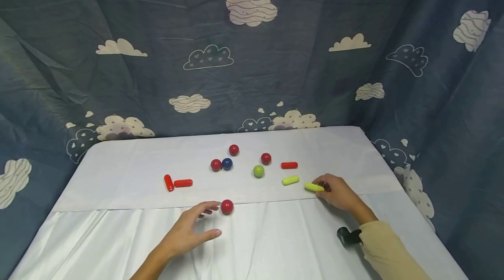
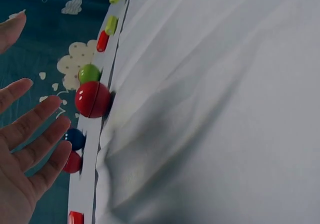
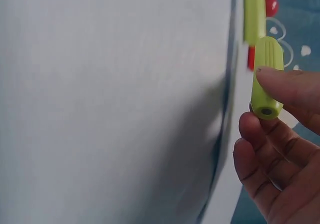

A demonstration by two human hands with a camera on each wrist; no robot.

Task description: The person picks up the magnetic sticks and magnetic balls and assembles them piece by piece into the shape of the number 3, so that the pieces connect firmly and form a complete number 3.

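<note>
My right hand (image 1: 336, 192) pinches a short yellow-green rod (image 1: 313, 187) between thumb and fingers. The right wrist view gives a closer look at this rod (image 3: 268, 79), which has grooves along its side and a dark round spot in its end. A second yellow-green rod (image 1: 290, 180) lies just to the left of it on the cloth. My left hand (image 1: 187, 232) hovers over the near part of the table with its fingers spread and holds nothing. Right by its fingertips sits a shiny red ball (image 1: 226, 207); the left wrist view has a gap between them.
Farther back on the white cloth (image 1: 130, 162) are a green ball (image 1: 258, 171), a blue ball (image 1: 227, 164) and red balls (image 1: 234, 150). One red rod (image 1: 289, 165) lies right of centre, two red rods (image 1: 183, 183) at left. A cloud-patterned curtain (image 1: 275, 74) hangs behind.
</note>
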